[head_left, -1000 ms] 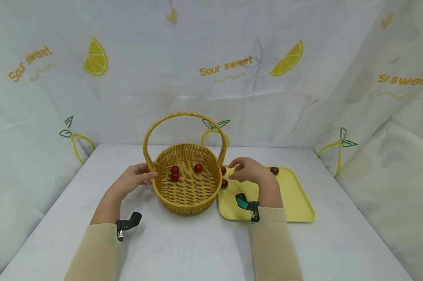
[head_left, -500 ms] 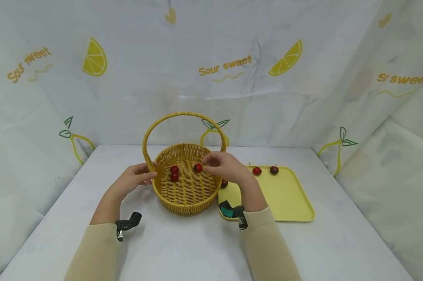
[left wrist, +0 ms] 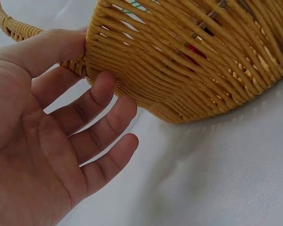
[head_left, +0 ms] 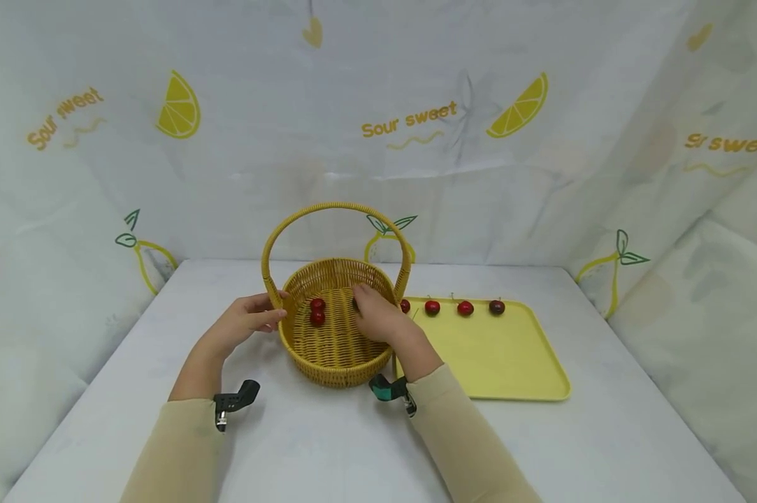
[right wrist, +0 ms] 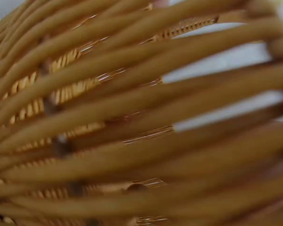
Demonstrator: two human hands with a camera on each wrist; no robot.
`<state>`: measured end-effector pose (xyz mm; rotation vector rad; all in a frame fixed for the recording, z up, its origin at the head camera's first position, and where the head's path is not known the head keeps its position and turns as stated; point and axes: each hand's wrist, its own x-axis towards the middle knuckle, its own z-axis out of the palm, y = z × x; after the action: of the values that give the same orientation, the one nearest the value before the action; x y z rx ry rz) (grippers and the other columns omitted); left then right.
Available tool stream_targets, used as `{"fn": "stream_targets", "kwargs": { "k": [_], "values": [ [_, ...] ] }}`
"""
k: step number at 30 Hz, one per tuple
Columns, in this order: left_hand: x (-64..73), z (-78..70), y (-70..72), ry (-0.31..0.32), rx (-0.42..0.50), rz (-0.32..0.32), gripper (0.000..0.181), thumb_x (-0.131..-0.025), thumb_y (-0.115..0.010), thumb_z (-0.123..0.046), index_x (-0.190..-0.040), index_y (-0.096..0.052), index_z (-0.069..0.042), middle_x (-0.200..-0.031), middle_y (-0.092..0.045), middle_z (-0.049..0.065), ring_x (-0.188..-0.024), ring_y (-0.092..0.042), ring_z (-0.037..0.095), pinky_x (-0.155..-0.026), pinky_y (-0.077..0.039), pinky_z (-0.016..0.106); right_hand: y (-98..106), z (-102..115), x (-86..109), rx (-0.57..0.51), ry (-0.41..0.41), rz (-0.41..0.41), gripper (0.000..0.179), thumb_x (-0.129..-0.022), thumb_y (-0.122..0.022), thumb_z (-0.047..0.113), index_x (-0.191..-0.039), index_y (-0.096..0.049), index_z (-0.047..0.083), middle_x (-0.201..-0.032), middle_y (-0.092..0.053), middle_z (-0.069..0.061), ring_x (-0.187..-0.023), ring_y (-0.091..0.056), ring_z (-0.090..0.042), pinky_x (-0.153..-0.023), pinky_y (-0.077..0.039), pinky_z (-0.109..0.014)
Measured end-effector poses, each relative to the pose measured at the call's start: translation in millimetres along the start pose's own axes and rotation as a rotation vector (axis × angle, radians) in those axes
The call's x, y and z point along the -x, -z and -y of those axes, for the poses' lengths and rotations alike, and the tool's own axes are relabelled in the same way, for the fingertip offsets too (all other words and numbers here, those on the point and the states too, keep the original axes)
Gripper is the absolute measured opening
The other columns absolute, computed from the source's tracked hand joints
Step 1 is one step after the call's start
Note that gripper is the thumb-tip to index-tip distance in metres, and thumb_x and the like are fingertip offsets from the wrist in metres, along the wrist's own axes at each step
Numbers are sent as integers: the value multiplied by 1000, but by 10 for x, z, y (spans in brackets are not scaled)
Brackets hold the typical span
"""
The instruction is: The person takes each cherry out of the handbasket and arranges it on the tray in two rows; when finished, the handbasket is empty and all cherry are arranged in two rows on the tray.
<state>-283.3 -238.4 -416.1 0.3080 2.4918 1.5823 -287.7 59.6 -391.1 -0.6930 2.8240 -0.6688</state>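
A round yellow-brown wicker basket (head_left: 335, 377) with a tall arched handle stands on the table. At its left side my left hand (head_left: 246, 321) pinches the rim by the handle's foot; in the left wrist view the other fingers (left wrist: 108, 117) hang loosely curved beside the weave. My right hand (head_left: 381, 318) reaches down inside the basket at the right, its fingertips beside a dark cherry (head_left: 355, 304). What those fingers hold I cannot tell. Two red cherries (head_left: 317, 311) lie together on the basket's floor. Close, blurred weave (right wrist: 132, 108) fills the right wrist view.
Right of the basket, partly behind my right forearm, lies a yellow tray (head_left: 498, 363). Several cherries line its far edge, among them a red cherry (head_left: 465, 308) and a darker cherry (head_left: 496, 307). A white printed cloth (head_left: 277, 140) hangs behind the table.
My right hand has moved left from the tray's far-left corner, over the basket's right rim and down inside it. The left hand keeps its hold at the rim.
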Motion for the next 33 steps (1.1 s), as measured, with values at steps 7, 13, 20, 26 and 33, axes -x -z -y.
{"fn": "stream_targets", "kwargs": {
  "k": [7, 13, 20, 26, 33],
  "values": [
    [-8, -24, -48, -17, 11, 23, 49, -99, -70, -28, -141, -59, -5, -127, -67, 17, -101, -65, 25, -93, -52, 38, -126, -40, -46, 120, -83, 60, 52, -106, -48, 7, -156, -38, 1, -159, -38, -18, -145, -40, -28, -116, -35, -41],
    [-7, 11, -14, -22, -20, 25, 51, -99, -70, -33, -143, -58, -8, -125, -68, 14, -103, -64, 25, -91, -52, 36, -153, 11, -68, 224, -72, 44, 17, -99, -66, 7, -113, -76, 6, -110, -71, -9, -101, -63, -21, -89, -52, -36],
    [14, 12, 1, -25, -8, 19, 50, -99, -70, -31, -142, -59, -7, -125, -68, 16, -103, -64, 25, -90, -53, 36, 16, 27, 38, 27, 44, 24, 24, -94, -75, 12, -117, -77, 6, -110, -70, -4, -104, -62, -18, -88, -53, -33],
    [17, -6, 0, -10, -4, 15, 49, -100, -69, -29, -142, -58, -7, -128, -67, 17, -103, -64, 24, -90, -52, 35, 375, 23, 282, -274, 88, 20, 23, -96, -75, 15, -118, -76, 13, -109, -68, 3, -103, -61, -17, -89, -54, -35],
    [33, -33, -1, -4, -9, 19, 48, -100, -69, -28, -143, -58, -8, -130, -66, 17, -104, -64, 24, -91, -52, 36, 750, -275, 607, -463, 45, 20, 31, -93, -77, 25, -122, -74, 16, -115, -71, 1, -104, -65, -20, -90, -54, -39]
  ]
}}
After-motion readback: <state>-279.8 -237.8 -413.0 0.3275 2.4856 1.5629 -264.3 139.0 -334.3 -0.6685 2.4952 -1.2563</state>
